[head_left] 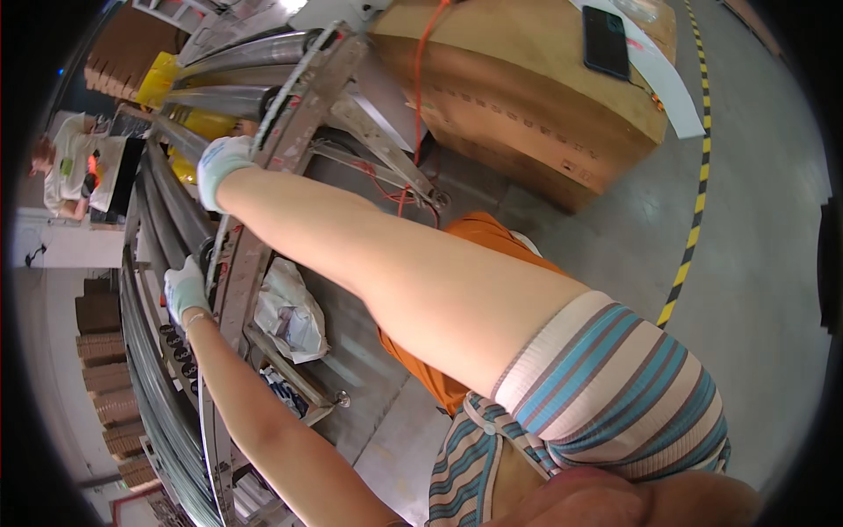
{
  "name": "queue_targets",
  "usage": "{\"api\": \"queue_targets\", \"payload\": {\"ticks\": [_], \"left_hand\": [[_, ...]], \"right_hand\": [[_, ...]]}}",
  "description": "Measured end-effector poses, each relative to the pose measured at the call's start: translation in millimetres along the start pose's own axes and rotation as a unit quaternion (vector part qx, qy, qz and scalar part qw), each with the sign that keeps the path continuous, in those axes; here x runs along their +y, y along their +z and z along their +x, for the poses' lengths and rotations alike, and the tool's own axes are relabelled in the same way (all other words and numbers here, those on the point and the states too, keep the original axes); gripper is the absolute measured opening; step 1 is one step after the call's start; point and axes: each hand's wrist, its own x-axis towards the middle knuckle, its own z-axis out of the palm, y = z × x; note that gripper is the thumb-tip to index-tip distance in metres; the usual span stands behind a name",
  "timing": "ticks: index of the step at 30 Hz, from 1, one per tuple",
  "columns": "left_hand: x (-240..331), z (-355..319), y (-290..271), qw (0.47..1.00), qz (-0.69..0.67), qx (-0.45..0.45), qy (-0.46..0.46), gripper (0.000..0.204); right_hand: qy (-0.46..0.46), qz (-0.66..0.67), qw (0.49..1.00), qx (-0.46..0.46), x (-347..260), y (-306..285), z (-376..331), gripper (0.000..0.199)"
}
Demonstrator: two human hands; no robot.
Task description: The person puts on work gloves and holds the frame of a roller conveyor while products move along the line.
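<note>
Both my hands wear white gloves and reach left to a roller conveyor with a scuffed metal side rail (pixel 235 279). My right hand (pixel 225 167) is at the farther rollers, beside the inner edge of the rail. Its fingers are mostly hidden behind the glove's back. Nearer to me, my left hand (pixel 184 290) lies against the end of a dark grey roller (pixel 180 206), its thumb side up and the other fingers curled out of sight. What the curled fingers hold, if anything, is hidden. Yellow pieces (pixel 158 79) show around the far rollers.
A large cardboard box (pixel 518 132) stands ahead, bearing a dark phone (pixel 606 42). An orange cable (pixel 421 70) hangs beside it. Below the conveyor is a white plastic bag (pixel 290 312). Another person (pixel 75 167) works at far left, near stacked cardboard (pixel 110 378). Striped tape (pixel 700 198) marks the floor.
</note>
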Motion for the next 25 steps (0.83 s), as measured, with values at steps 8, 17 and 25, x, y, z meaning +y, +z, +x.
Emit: {"api": "queue_targets", "payload": {"ticks": [8, 17, 25], "left_hand": [[-4, -18, -21, 0.999, -0.019, -0.005, -0.043, 0.057], [6, -34, -34, 0.996, -0.045, -0.027, -0.075, 0.055], [8, -32, -38, 0.993, -0.061, -0.037, -0.096, 0.056]], "right_hand": [[-0.008, 0.034, 0.999, -0.017, -12, -17, -17, 0.035], [0.004, 0.039, 0.999, -0.036, -11, -27, -24, 0.042], [0.003, 0.010, 1.000, -0.023, -18, -32, -27, 0.049]]}}
